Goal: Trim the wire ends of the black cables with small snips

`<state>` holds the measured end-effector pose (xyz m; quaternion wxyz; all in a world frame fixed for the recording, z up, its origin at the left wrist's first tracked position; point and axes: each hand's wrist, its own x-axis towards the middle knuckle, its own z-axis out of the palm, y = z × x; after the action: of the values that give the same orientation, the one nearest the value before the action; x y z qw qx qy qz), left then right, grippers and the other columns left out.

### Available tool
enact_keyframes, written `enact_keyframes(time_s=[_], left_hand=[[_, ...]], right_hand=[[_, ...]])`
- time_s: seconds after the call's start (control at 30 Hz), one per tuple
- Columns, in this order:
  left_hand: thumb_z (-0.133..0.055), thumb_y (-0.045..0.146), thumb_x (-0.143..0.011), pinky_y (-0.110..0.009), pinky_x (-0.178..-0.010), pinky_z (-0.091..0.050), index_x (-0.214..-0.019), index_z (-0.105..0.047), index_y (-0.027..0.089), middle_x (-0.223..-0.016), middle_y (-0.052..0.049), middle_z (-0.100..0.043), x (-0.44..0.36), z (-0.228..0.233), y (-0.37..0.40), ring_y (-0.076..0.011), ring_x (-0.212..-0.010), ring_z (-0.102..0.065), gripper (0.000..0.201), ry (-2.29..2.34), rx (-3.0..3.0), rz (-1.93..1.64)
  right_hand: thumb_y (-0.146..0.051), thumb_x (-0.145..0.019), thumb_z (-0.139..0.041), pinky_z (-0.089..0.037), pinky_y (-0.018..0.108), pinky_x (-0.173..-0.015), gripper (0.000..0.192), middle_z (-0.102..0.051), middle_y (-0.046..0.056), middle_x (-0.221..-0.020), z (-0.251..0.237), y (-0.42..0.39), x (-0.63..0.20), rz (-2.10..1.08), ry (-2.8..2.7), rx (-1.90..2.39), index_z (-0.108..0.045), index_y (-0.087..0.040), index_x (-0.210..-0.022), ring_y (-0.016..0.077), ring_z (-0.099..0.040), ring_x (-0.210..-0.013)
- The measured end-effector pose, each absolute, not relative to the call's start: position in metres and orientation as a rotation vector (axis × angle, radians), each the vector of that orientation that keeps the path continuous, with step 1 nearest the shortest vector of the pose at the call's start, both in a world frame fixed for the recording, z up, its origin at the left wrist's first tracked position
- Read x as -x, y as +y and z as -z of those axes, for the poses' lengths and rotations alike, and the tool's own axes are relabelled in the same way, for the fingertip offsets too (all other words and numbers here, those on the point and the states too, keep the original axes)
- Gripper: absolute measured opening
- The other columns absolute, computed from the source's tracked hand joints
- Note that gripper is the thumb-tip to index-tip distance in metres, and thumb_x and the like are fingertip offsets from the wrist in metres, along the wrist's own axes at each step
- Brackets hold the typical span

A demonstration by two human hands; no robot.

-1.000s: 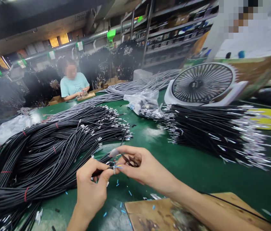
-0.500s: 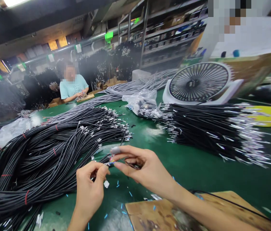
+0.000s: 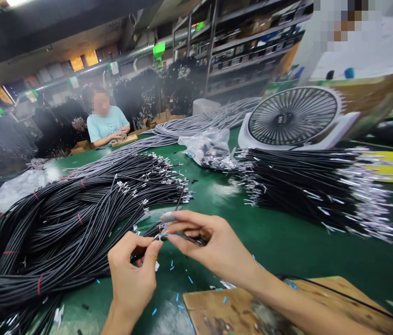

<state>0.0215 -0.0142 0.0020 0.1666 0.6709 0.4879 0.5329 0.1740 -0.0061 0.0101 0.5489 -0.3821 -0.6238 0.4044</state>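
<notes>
Left hand (image 3: 134, 273) pinches my thin black cable (image 3: 137, 256); my right hand (image 3: 213, 242) grips a dark tool (image 3: 196, 240) beside tiny coloured wires (image 3: 163, 233).

Open lane ahead and right of right hand (image 3: 213, 244); cables block the left

Green tabletop (image 3: 287, 246) mostly bare between black cable heap (image 3: 77, 223) and black cable bundle (image 3: 297, 186); gap runs forward up to plastic bag (image 3: 210, 146), fan (image 3: 290, 118) standing beyond bundle. Second free stretch lies right of right hand, between bundle and wooden board (image 3: 210, 309). Heap crowds left hand (image 3: 133, 265) on its outer side; board lies below right forearm, near edge
</notes>
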Motion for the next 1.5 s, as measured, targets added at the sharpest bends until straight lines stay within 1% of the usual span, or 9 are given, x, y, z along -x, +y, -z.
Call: enact_keyframes(time_s=[0.33,0.5,0.67,0.83,0.97,1.13,1.3,1.4,1.5], left_hand=[[-0.057,0.025,-0.076,-0.018,-0.038,-0.035,-0.052,-0.060,0.017,-0.044,0.002,-0.056,-0.025,0.000,-0.016,-0.0092,-0.038,-0.048,0.025,1.385,-1.915,-1.483],[-0.054,0.027,-0.079,-0.019,-0.041,-0.036,-0.058,-0.062,0.016,-0.049,0.001,-0.059,-0.024,-0.001,-0.017,-0.0103,-0.042,-0.050,0.025,1.422,-1.860,-1.355],[-0.052,0.020,-0.078,-0.025,-0.057,-0.045,-0.061,-0.067,0.019,-0.060,-0.003,-0.066,-0.019,-0.006,-0.019,-0.0168,-0.058,-0.059,0.023,1.271,-2.117,-0.844],[-0.048,0.039,-0.085,-0.033,-0.075,-0.049,-0.104,-0.066,0.020,-0.099,-0.009,-0.068,-0.006,0.001,-0.008,-0.0221,-0.084,-0.064,0.032,1.093,-1.572,-1.244],[-0.051,0.055,-0.081,-0.033,-0.075,-0.052,-0.107,-0.062,0.018,-0.100,-0.010,-0.066,0.001,-0.004,-0.005,-0.0202,-0.081,-0.066,0.047,0.800,-1.103,-1.447],[-0.053,0.051,-0.082,-0.029,-0.074,-0.052,-0.104,-0.062,0.018,-0.092,-0.007,-0.066,-0.003,-0.010,-0.009,-0.0154,-0.074,-0.065,0.041,0.731,-0.945,-1.585],[-0.053,0.050,-0.082,-0.026,-0.072,-0.051,-0.103,-0.063,0.019,-0.091,-0.005,-0.064,-0.004,-0.009,-0.011,-0.0124,-0.071,-0.061,0.038,0.710,-0.915,-1.648],[-0.065,0.034,-0.077,-0.020,-0.066,-0.047,-0.105,-0.063,0.022,-0.092,-0.003,-0.061,-0.006,-0.010,-0.013,-0.0087,-0.067,-0.055,0.031,0.797,-0.967,-1.726],[-0.070,0.018,-0.070,-0.017,-0.057,-0.042,-0.107,-0.063,0.024,-0.086,0.000,-0.056,-0.006,-0.011,-0.015,-0.0057,-0.060,-0.047,0.039,0.852,-0.987,-1.747]], right_hand=[[0.000,-0.063,-0.043,-0.047,0.020,-0.042,0.043,-0.071,0.001,-0.065,-0.009,-0.013,-0.174,-0.428,-1.809,0.807,-0.069,-0.018,-0.092,0.0121,-0.061,-0.047],[-0.004,-0.067,-0.048,-0.046,0.019,-0.042,0.033,-0.069,-0.001,-0.060,-0.009,-0.013,-0.174,-0.277,-1.767,0.763,-0.067,-0.017,-0.090,0.0102,-0.059,-0.043],[-0.012,-0.071,-0.053,-0.050,0.019,-0.045,0.021,-0.070,0.003,-0.065,-0.001,0.000,-0.178,-0.186,-1.612,0.905,-0.067,-0.014,-0.085,0.0123,-0.063,-0.049],[-0.012,-0.069,-0.051,-0.054,0.024,-0.057,0.021,-0.073,0.005,-0.071,0.007,0.019,-0.181,-0.237,-1.706,0.996,-0.068,-0.014,-0.081,0.0161,-0.068,-0.059],[-0.011,-0.068,-0.050,-0.054,0.026,-0.058,0.024,-0.074,0.006,-0.073,0.010,0.027,-0.182,-0.265,-1.747,1.043,-0.069,-0.014,-0.081,0.0182,-0.069,-0.061],[-0.008,-0.064,-0.052,-0.051,0.024,-0.053,0.024,-0.072,0.003,-0.065,0.014,0.030,-0.182,-0.334,-1.878,1.088,-0.070,-0.015,-0.078,0.0167,-0.067,-0.054],[-0.004,-0.063,-0.051,-0.050,0.024,-0.057,0.030,-0.073,0.002,-0.071,0.016,0.029,-0.182,-0.393,-1.968,1.150,-0.071,-0.017,-0.081,0.0171,-0.068,-0.061],[-0.004,-0.062,-0.050,-0.050,0.024,-0.058,0.031,-0.073,0.001,-0.070,0.016,0.029,-0.183,-0.430,-2.011,1.174,-0.071,-0.018,-0.080,0.0170,-0.067,-0.061],[-0.005,-0.063,-0.051,-0.050,0.025,-0.060,0.031,-0.073,0.002,-0.072,0.016,0.029,-0.183,-0.451,-2.046,1.196,-0.071,-0.018,-0.083,0.0178,-0.067,-0.063]])
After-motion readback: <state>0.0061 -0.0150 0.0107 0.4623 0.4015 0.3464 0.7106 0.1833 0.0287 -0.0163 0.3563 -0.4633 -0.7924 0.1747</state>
